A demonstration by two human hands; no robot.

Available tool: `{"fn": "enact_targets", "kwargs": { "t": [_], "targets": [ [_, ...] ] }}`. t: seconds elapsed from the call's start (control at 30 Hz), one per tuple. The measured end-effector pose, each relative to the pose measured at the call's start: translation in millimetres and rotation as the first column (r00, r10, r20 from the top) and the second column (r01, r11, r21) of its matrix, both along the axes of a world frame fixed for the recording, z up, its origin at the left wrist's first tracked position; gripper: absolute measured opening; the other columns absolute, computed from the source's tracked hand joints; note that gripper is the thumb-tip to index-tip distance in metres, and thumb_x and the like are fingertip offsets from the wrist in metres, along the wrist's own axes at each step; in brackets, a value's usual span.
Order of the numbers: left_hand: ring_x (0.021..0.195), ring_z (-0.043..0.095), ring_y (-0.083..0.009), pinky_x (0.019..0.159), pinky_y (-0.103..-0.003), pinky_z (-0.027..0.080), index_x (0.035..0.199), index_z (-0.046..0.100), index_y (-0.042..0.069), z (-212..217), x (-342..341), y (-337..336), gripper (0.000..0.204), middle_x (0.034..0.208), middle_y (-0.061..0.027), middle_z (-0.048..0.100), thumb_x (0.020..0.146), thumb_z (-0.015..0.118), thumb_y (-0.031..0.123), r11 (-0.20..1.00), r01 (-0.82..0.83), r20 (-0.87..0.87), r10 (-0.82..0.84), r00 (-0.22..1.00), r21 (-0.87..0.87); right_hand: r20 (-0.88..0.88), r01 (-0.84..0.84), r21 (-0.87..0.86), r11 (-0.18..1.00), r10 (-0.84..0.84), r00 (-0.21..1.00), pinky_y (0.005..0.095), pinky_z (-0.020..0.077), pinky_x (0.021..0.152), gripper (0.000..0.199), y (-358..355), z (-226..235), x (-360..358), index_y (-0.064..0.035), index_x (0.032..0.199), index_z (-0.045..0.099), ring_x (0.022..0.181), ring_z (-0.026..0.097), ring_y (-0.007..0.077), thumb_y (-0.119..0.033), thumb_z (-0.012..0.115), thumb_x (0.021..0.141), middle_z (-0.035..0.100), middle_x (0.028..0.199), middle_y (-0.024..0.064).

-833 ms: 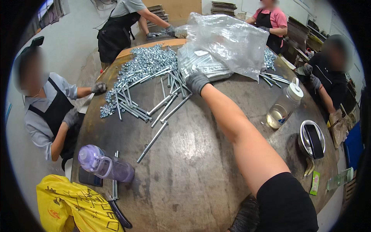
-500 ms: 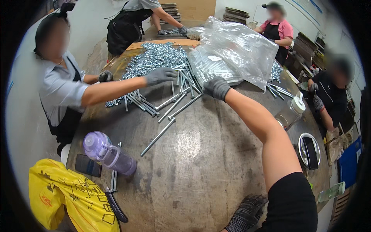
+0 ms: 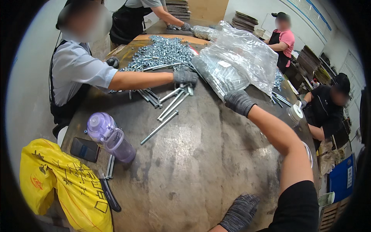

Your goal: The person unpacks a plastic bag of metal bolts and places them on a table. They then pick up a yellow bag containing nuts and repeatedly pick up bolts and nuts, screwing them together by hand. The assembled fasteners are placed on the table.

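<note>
My right hand [image 3: 239,103], in a dark grey knit glove, is closed on the near lower corner of a clear plastic bag [image 3: 218,71] filled with long bolts. Closer to me, my left hand [image 3: 240,212] rests on the table, gloved fingers stretched out and holding nothing. Left of the bag, a co-worker's gloved hand [image 3: 185,77] reaches over several long silver bolts [image 3: 176,103]. One separate bolt [image 3: 159,127] lies in front of them. Behind that hand spreads a heap of small silver nuts [image 3: 164,52].
At the left are a purple bottle [image 3: 111,135], a phone [image 3: 84,149], a yellow bag [image 3: 63,185] and a dark-handled cutter [image 3: 110,193]. A clear bottle with a white lid [image 3: 295,113] stands at the right. Empty-looking plastic [image 3: 251,58] covers the bag's far side. Other people surround the table.
My right hand has moved right and nearer, and the filled bag's near corner has shifted with it. The co-worker's hand has moved right over the bolts. My view has turned slightly.
</note>
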State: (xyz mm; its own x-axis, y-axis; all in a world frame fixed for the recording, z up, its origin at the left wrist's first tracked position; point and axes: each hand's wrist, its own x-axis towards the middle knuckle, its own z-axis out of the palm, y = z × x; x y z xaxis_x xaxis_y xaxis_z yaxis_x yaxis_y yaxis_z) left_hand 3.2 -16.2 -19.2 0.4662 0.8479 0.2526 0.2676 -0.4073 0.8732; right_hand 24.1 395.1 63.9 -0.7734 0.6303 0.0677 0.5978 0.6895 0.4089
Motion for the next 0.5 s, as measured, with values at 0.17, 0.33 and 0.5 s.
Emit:
{"fn": "enact_targets", "kwargs": {
  "t": [0.17, 0.33, 0.5],
  "targets": [
    [0.114, 0.055, -0.032, 0.108, -0.043, 0.035, 0.119, 0.061, 0.002, 19.1, -11.3, 12.3, 0.038, 0.12, -0.0178, 0.06, 0.087, 0.056, 0.021, 1.0, 0.016, -0.134, -0.016, 0.991, -0.005, -0.384, 0.48, -0.276, 0.833, -0.553, 0.739, 0.0455, 0.0512, 0.073, 0.039, -32.9, -1.7, -41.2, -0.0031, 0.089, 0.065, 0.084, 0.066, 0.0362, -0.039, 0.051, 0.092, 0.066, 0.087, 0.023],
    [0.111, 0.055, -0.0345, 0.107, -0.04, 0.037, 0.116, 0.061, 0.002, 41.3, -13.9, 22.7, 0.036, 0.121, -0.0194, 0.059, 0.086, 0.058, 0.022, 0.973, 0.146, -0.268, -0.191, 0.944, -0.18, 0.057, -0.65, -0.76, 0.021, -0.993, -0.099, 0.0413, 0.0588, 0.068, 0.06, 11.9, -53.9, -5.5, -0.0063, 0.112, 0.058, 0.083, 0.066, 0.0326, -0.06, 0.057, 0.087, 0.065, 0.086, 0.013],
    [0.103, 0.058, -0.0343, 0.097, -0.045, 0.042, 0.102, 0.064, 0.0, 16.2, 2.6, 8.5, 0.029, 0.105, -0.0178, 0.064, 0.083, 0.056, 0.02, 0.996, -0.001, -0.149, -0.013, 0.989, -0.092, 0.059, -0.598, -0.794, 0.109, -0.965, -0.254, 0.0327, 0.0539, 0.047, 0.063, 22.6, -56.1, -27.3, -0.0066, 0.093, 0.059, 0.057, 0.059, 0.0211, -0.069, 0.053, 0.085, 0.064, 0.075, 0.0073]
  ]
}}
